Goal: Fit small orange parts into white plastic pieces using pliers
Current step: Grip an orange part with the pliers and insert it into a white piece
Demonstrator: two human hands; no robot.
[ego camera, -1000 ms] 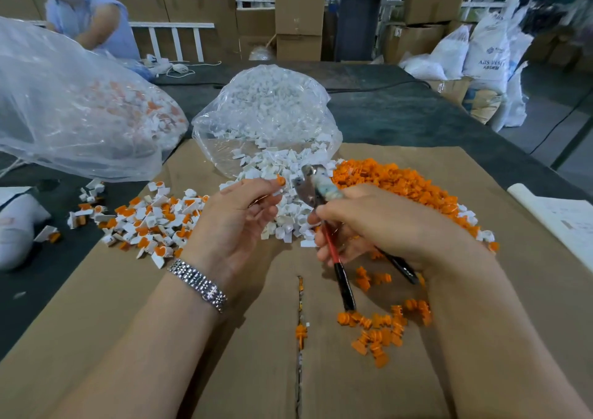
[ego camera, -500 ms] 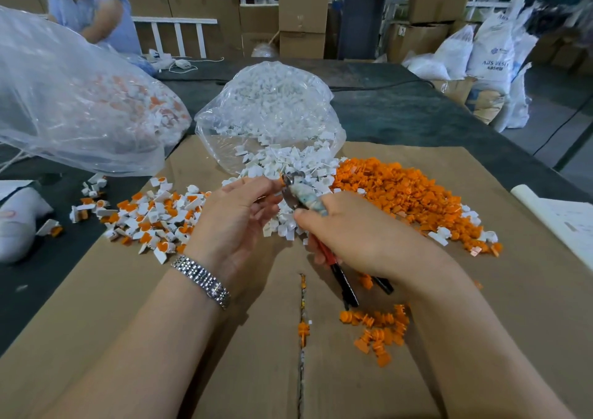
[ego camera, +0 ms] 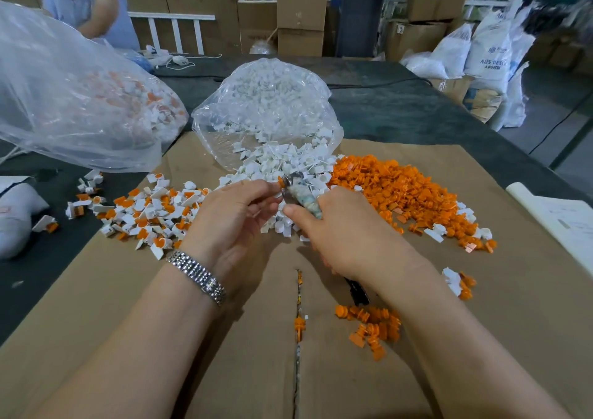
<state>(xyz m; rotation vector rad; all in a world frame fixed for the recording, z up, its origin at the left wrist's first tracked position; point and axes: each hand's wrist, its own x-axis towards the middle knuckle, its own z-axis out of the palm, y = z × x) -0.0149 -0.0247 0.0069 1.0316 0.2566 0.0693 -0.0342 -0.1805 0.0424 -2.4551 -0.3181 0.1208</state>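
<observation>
The right hand has a closed grip around the pliers, whose tip meets a small orange part pinched by the left hand. Behind them, white pieces spill from an open clear bag. A second bag holds assembled white-orange pieces. The orange pile lies on cardboard on the tabletop.

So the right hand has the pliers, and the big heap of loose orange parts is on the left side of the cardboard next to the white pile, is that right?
Not quite. The right hand does hold the pliers, but the head view shows the big heap of loose orange parts on the right side of the cardboard, beside the white pile.
</observation>
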